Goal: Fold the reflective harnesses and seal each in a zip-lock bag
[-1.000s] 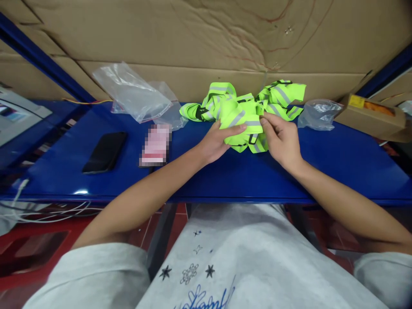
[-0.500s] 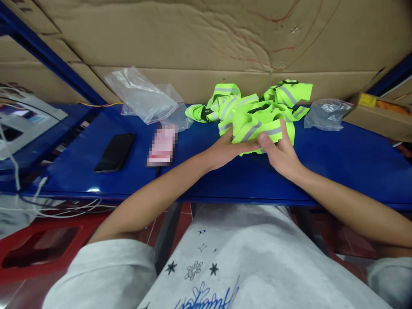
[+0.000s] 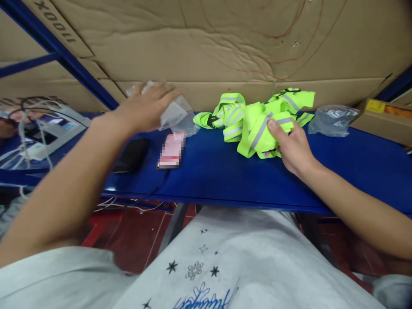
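Note:
A folded neon-green reflective strap bundle [image 3: 257, 133] lies on the blue table [image 3: 225, 171], and my right hand [image 3: 289, 146] grips it, thumb on top. More neon-green straps [image 3: 231, 111] are heaped just behind it. My left hand [image 3: 148, 107] is raised at the back left, fingers spread over a stack of clear plastic bags [image 3: 175, 113] and touching the top one; motion blurs it.
A black phone [image 3: 130, 156] and a pink card [image 3: 172, 150] lie left of centre. A crumpled clear bag [image 3: 333, 120] and a cardboard box [image 3: 383, 118] sit at the right. Cardboard sheets [image 3: 209, 47] form the back wall. Cables and a device [image 3: 38, 133] are at the far left.
My left hand has let go of the green bundle and swung up and left to the plastic bags. My right hand keeps the bundle in its grip.

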A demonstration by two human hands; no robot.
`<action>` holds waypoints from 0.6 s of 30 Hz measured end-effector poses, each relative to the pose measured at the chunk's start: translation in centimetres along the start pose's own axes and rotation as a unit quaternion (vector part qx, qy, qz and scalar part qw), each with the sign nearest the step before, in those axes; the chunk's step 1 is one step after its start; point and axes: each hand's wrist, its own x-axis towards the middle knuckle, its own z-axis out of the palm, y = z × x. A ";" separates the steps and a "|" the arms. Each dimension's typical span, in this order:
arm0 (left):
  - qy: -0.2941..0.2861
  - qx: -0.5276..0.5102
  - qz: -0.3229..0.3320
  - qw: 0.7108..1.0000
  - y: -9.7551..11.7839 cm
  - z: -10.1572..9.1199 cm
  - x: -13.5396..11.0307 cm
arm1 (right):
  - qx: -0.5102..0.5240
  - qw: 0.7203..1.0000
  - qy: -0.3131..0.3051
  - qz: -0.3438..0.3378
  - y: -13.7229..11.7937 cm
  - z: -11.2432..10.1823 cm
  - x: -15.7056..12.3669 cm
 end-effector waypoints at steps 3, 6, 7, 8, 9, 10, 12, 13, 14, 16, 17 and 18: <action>0.026 0.052 -0.035 0.998 -6.4 -0.9 1.4 | -0.004 0.999 -0.024 0.037 0.5 0.4 -0.2; 0.019 0.077 -0.056 0.995 -8.0 0.8 3.6 | -0.014 0.997 -0.040 0.060 0.3 0.5 -0.7; 0.005 0.104 -0.066 0.992 -7.5 1.3 4.0 | -0.017 0.996 -0.045 0.070 0.1 0.5 -0.8; -0.028 0.169 -0.085 0.982 -6.7 1.4 4.2 | -0.021 0.995 -0.050 0.080 -0.2 0.5 -0.9; -0.069 0.234 -0.097 0.965 -5.7 1.3 4.1 | -0.025 0.994 -0.054 0.089 -0.4 0.4 -0.9; -0.082 0.266 -0.100 0.955 -4.6 0.9 3.8 | -0.026 0.993 -0.056 0.097 -0.7 0.4 -1.0; -0.092 0.297 -0.109 0.944 -2.0 -0.2 2.7 | -0.024 0.993 -0.056 0.105 -1.1 0.3 -1.0; -0.083 0.305 -0.108 0.943 -0.6 -0.6 2.1 | -0.020 0.993 -0.055 0.104 -1.3 0.2 -1.0; -0.076 0.311 -0.100 0.942 1.0 -0.7 1.6 | -0.017 0.993 -0.057 0.102 -1.5 0.2 -1.0; -0.064 0.319 -0.058 0.944 4.5 0.3 0.9 | -0.016 0.993 -0.066 0.098 -2.0 0.1 -0.9; -0.067 0.320 -0.039 0.944 6.4 1.4 0.7 | -0.017 0.993 -0.072 0.095 -2.3 0.1 -0.9; -0.068 0.317 -0.025 0.946 8.3 2.8 0.6 | -0.018 0.992 -0.079 0.093 -2.7 0.0 -0.9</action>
